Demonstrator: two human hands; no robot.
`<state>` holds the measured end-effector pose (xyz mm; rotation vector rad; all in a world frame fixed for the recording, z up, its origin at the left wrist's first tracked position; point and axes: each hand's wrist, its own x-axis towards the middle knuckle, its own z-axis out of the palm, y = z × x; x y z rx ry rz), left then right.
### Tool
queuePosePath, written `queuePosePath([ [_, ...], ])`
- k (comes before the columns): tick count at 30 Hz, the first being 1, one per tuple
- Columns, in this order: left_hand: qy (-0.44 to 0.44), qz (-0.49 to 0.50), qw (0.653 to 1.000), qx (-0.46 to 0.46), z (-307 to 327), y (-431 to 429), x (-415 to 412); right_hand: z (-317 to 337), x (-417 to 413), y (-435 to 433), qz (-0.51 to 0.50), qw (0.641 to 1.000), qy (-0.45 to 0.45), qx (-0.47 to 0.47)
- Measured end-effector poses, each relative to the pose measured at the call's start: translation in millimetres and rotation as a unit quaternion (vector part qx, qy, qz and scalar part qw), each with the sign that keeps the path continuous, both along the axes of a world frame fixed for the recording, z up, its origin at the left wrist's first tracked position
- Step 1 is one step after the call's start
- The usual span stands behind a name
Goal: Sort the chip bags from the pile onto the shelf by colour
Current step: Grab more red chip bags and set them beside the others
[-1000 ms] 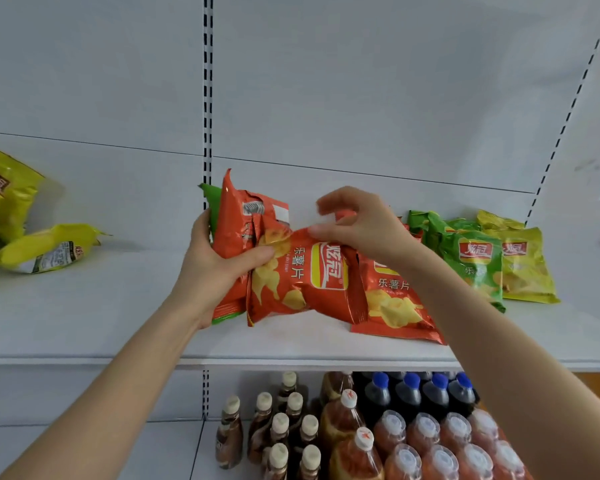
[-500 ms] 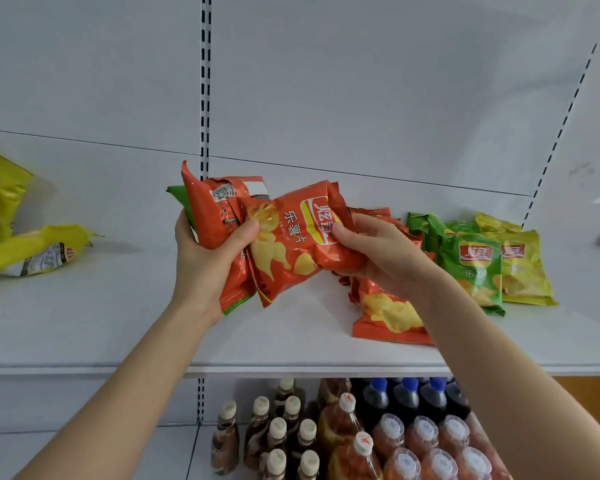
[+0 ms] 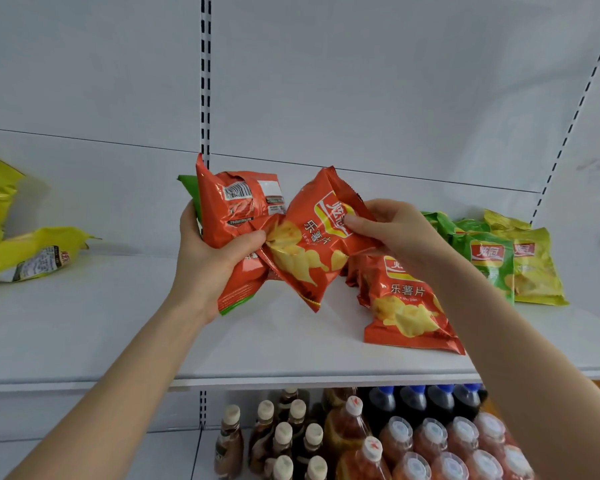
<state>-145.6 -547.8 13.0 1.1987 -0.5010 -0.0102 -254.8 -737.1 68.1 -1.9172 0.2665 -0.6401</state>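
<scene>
Red chip bags (image 3: pixel 305 247) in both hands (image 3: pixel 210 263)

Single view. Head-worn wide-angle camera, close to the shelf (image 3: pixel 84 323), facing its white back panel (image 3: pixel 361 98) nearly square-on and tilted downward. The bottles (image 3: pixel 361 445) on the tier below fill the lower edge.

Bright, soft, even light falls from above. The yellow bags (image 3: pixel 32 261) cast a faint shadow on the back panel (image 3: pixel 94 188); the glossy red bags (image 3: pixel 312 251) carry small glare streaks. The slotted upright (image 3: pixel 568 133) leans with lens distortion at the right edge; the bottles (image 3: pixel 430 445) look soft.
</scene>
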Motion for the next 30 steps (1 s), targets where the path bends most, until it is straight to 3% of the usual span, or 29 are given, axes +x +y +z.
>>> queuePosePath([
  [3, -0.005, 0.002, 1.000, 0.012, -3.3, -1.4, 4.5, 4.4, 4.6, -1.3, -0.042, 0.994, 0.008, -0.103],
  [7, 0.004, 0.033, 0.999, 0.007, -3.2, 3.6, 12.9, 14.4, 22.1, -7.7, -0.045, 0.984, -0.011, -0.174],
  [11, 0.016, 0.062, 0.998, -0.012, -0.8, 15.8, 25.8, 25.3, 66.9, -23.6, -0.069, 0.953, 0.008, -0.296],
  [18, 0.037, 0.054, 0.998, -0.017, -5.2, 24.3, 40.5, 18.4, 126.6, -58.7, -0.128, 0.844, 0.180, -0.488],
  [21, 0.045, 0.031, 0.998, -0.011, -7.4, 23.7, 41.0, 7.2, 138.9, -59.6, -0.161, 0.769, 0.259, -0.562],
  [23, 0.049, 0.018, 0.999, 0.000, -9.0, 23.5, 40.8, 2.5, 143.4, -56.8, -0.193, 0.721, 0.271, -0.608],
  [25, 0.052, 0.005, 0.999, 0.003, -9.8, 23.4, 40.6, 4.1, 145.9, -55.3, -0.215, 0.700, 0.256, -0.631],
  [27, 0.046, -0.009, 0.999, 0.008, -9.7, 22.4, 40.0, 9.2, 143.8, -53.7, -0.204, 0.739, 0.239, -0.596],
  [30, 0.024, -0.018, 0.999, 0.016, -8.9, 20.8, 37.9, 20.6, 128.7, -42.8, -0.169, 0.880, 0.112, -0.429],
])
